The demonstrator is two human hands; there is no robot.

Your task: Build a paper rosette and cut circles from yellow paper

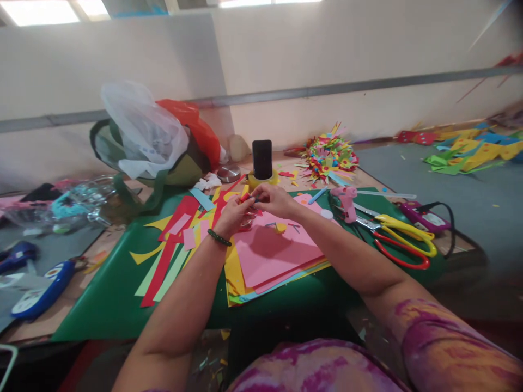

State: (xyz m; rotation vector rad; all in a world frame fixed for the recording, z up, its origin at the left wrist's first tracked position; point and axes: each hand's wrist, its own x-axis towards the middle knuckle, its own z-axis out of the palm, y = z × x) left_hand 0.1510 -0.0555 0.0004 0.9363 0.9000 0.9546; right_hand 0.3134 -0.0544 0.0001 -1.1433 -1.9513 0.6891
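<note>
My left hand (233, 216), with a dark green bracelet on its wrist, is closed in a pinch on a small red paper piece (244, 197). Close against it, my right hand (273, 199) has its fingers pinched together at the same spot; a bit of blue shows between the fingertips. Whether that blue is part of the piece I cannot tell. Both hands are above the far part of a stack of pink paper sheets (281, 253). On the stack lie a small yellow paper piece (280, 228) and thin dark strips.
Red, green and yellow paper strips (155, 272) lie left. At right are a pink glue gun (347, 204), scissors with red handles (402, 256) and scissors with yellow handles (408, 231). A phone (262, 159) stands behind my hands, near a colourful paper ornament (332, 155) and a bag (180, 163).
</note>
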